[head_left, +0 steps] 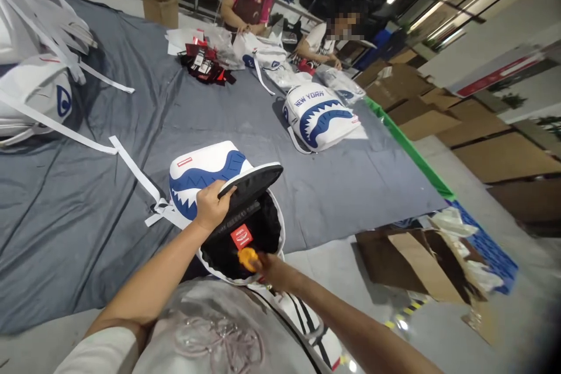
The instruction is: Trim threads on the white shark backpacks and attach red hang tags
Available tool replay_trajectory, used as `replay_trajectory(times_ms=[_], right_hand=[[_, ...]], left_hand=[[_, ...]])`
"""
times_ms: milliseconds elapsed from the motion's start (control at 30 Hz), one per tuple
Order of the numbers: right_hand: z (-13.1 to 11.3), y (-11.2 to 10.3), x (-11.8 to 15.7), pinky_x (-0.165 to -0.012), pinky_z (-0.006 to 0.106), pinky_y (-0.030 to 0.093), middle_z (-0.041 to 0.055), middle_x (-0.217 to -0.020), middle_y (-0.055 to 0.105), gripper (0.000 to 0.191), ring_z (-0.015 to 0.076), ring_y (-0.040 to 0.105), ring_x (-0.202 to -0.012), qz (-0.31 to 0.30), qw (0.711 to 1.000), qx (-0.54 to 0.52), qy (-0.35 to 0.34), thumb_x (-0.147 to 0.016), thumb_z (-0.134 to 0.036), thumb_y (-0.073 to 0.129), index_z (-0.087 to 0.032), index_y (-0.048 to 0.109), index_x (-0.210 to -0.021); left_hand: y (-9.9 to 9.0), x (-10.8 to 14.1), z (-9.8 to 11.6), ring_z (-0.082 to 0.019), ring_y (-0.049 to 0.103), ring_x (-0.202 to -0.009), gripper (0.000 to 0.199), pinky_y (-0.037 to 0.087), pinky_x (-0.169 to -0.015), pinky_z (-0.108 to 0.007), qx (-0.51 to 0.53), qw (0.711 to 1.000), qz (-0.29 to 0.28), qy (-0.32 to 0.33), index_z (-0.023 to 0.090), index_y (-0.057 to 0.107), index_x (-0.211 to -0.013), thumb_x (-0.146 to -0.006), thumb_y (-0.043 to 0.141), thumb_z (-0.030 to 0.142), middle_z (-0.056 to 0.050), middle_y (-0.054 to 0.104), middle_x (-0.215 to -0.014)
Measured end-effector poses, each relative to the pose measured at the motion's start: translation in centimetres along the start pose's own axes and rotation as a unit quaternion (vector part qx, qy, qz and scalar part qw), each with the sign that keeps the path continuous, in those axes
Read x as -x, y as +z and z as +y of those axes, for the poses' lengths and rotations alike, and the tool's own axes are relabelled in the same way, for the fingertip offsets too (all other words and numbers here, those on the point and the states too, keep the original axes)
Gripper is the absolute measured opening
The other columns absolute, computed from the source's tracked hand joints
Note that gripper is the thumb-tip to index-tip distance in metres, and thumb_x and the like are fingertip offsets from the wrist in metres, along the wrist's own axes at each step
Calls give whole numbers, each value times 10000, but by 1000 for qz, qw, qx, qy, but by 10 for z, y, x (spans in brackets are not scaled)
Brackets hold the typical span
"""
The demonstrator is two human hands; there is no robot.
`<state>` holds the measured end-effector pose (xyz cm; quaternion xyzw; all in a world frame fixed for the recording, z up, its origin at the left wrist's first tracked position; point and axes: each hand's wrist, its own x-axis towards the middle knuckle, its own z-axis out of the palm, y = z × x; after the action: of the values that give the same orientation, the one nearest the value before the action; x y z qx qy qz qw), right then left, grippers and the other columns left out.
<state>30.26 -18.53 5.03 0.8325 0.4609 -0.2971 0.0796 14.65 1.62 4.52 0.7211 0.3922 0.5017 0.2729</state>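
Note:
A white backpack (228,155) with a blue shark-mouth pattern lies at the table's near edge, its top opening towards me. My left hand (213,205) grips the rim of its raised flap. Inside, the lining is black, and a red label (241,236) shows on it. My right hand (272,272) is closed on a small orange object (248,259) at the opening, just below the label. White straps (135,169) trail to the left of the bag.
White backpacks (33,93) are piled at the left. Another shark-pattern backpack (322,120) stands farther back, near red and black tags (204,64). Two people work across the grey-covered table (245,111). An open carton (412,263) is on the right.

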Motion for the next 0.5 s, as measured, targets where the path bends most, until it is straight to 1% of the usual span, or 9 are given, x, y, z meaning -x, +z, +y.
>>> replay_trajectory(times_ms=[67,100,200,267,300,333,367,433,500], right_hand=[[-9,8,-15,-697,346,495,114,-811,705,295,266,690,-778,-19,999,46,-12,-937,-407,526,-178,652,-1074],[-13,14,-24,-720,367,493,144,-856,703,342,282,689,-808,-21,996,80,-39,-949,-415,502,-157,620,-1140],[-26,41,-55,-868,426,461,203,-1054,671,502,312,647,-974,-17,965,159,-208,-928,-460,531,-124,516,-1300],[-32,58,-75,-936,438,426,207,-1103,651,572,315,613,-1032,-7,947,161,-278,-902,-481,569,-113,489,-1333],[-33,64,-83,-937,435,423,212,-1097,646,574,312,609,-1029,8,953,149,-265,-913,-476,551,-93,483,-1335],[-33,69,-90,-916,421,432,214,-1086,644,562,303,613,-1009,32,966,130,-223,-940,-468,504,-72,473,-1338],[-32,71,-95,-881,400,444,213,-1079,641,550,290,622,-978,63,979,105,-163,-971,-459,437,-55,458,-1344],[-29,74,-101,-814,348,451,195,-1078,640,541,261,634,-927,118,989,54,-66,-1012,-444,322,-49,432,-1364],[-27,77,-101,-789,305,442,156,-1062,652,537,235,639,-902,141,989,12,-45,-1017,-459,305,-83,440,-1376]], left_hand=[[2,0,4,-123,581,-568,320,431,-580,-225,9,1000,-17,13,175,631,-733,-928,510,399,-17,634,-645],[2,0,6,-122,577,-558,314,429,-573,-225,8,1000,-22,19,175,633,-737,-926,513,396,-15,631,-637],[0,0,8,-118,566,-526,299,422,-552,-225,-10,999,-32,41,176,637,-739,-924,518,379,-5,618,-607],[-4,-1,5,-123,581,-534,284,427,-554,-227,-31,997,-32,62,173,643,-742,-919,531,364,-8,628,-609],[-6,-2,3,-128,593,-547,275,433,-560,-229,-43,996,-27,71,171,648,-749,-915,539,361,-13,639,-619],[-9,-3,0,-133,605,-561,271,438,-566,-231,-57,995,-19,75,169,653,-757,-911,546,364,-19,649,-630],[-11,-4,-3,-136,612,-570,276,441,-570,-233,-71,994,-11,77,167,658,-765,-909,550,378,-24,657,-637],[-12,-6,-8,-138,611,-570,313,442,-568,-234,-90,993,-2,75,167,661,-765,-908,543,420,-30,658,-636],[-10,-9,-11,-135,603,-564,340,438,-565,-234,-92,992,-4,81,169,657,-750,-910,534,443,-29,651,-627]])
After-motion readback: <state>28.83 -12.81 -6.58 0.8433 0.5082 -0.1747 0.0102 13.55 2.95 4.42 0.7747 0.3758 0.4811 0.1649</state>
